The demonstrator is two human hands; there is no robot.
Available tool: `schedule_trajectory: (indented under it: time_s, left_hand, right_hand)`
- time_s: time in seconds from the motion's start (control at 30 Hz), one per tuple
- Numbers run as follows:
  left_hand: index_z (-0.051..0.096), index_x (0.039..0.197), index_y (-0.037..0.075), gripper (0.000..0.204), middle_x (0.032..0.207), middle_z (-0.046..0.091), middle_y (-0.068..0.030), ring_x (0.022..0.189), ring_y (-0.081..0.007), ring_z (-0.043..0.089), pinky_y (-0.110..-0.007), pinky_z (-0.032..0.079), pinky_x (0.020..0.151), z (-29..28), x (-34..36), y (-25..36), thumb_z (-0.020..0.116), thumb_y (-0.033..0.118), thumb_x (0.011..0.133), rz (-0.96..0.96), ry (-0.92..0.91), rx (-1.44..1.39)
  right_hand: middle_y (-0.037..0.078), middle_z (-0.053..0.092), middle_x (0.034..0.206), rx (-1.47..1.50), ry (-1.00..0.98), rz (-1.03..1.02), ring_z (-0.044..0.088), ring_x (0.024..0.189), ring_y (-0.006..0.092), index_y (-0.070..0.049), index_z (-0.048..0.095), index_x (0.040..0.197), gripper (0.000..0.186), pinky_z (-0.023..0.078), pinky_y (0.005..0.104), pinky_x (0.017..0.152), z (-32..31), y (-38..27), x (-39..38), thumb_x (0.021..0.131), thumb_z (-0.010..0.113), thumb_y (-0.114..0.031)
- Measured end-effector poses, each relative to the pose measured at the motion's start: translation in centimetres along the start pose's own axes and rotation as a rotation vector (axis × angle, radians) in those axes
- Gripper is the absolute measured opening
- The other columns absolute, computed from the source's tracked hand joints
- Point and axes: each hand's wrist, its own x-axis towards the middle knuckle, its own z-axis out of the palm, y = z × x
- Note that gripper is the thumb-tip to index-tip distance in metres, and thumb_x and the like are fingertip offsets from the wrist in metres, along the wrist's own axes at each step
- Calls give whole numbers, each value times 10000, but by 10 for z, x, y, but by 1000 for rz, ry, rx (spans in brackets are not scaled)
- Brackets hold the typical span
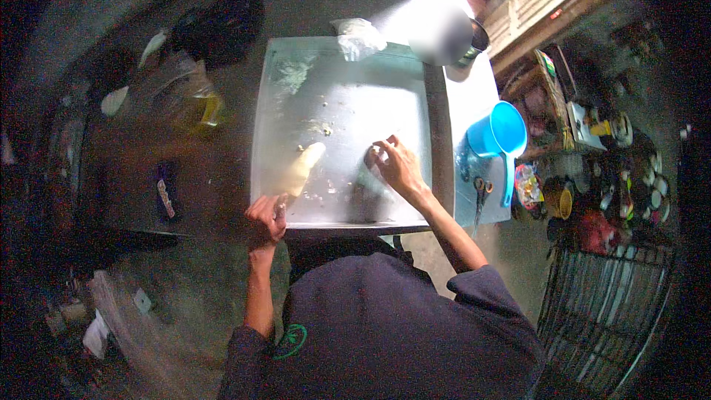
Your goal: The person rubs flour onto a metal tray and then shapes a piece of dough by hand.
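Note:
A square metal tray [344, 89] lies before me, with a pale elongated piece of dough [302, 169] and scattered crumbs [326, 130] on it. My left hand [266, 215] is at the tray's near left corner, beside the dough, its fingers curled; what they hold, if anything, is hidden. My right hand [396, 163] reaches over the right half of the tray, fingertips pinched close to the surface around a small bit too small to make out.
A blue plastic dipper [495, 130] and scissors [481, 192] lie right of the tray. A crumpled white bag [359, 38] is at its back edge. Dark bags [218, 26], a yellowish bag [204, 111] lie left. Cluttered shelves [563, 148] and a metal rack [600, 304] stand far right.

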Motion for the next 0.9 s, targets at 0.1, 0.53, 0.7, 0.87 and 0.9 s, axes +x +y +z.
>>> schedule_trajectory:
  time_s: [0.1,0.53,0.7,0.87,0.9]
  left_hand:
    - [665,851,16,255,768,638,-177,716,-370,616,-451,482,636,-2,1,1,580,238,945,22,42,25]
    - [644,836,13,263,756,651,-151,692,-340,623,-413,496,635,-4,3,8,580,235,963,78,114,3]
    - [643,815,34,245,707,609,-120,656,-318,605,-418,488,622,-1,4,9,612,237,950,12,61,-72]
    - [654,823,45,187,703,605,-105,662,-290,608,-409,485,602,-5,5,9,660,205,920,-49,23,-44]
    - [654,822,45,189,701,603,-104,662,-287,609,-405,484,598,-6,4,8,662,207,919,-47,27,-37]
  right_hand:
    - [123,635,972,-58,-6,-100,661,870,303,-127,694,947,111,540,417,750,6,11,6,889,697,-222]
    - [136,662,1022,57,157,-362,636,971,320,-62,703,1037,163,523,408,815,6,-94,171,906,657,-148]
    - [120,635,1164,-52,146,-454,575,1117,326,-107,630,1273,372,441,446,974,46,-91,208,908,654,-172]
    - [141,611,1216,-77,241,-271,532,1189,332,-126,565,1372,464,375,465,1052,68,-83,202,918,644,-179]
    - [148,611,1201,-36,258,-278,541,1165,344,-114,582,1348,449,403,467,1023,63,-92,204,912,655,-190]
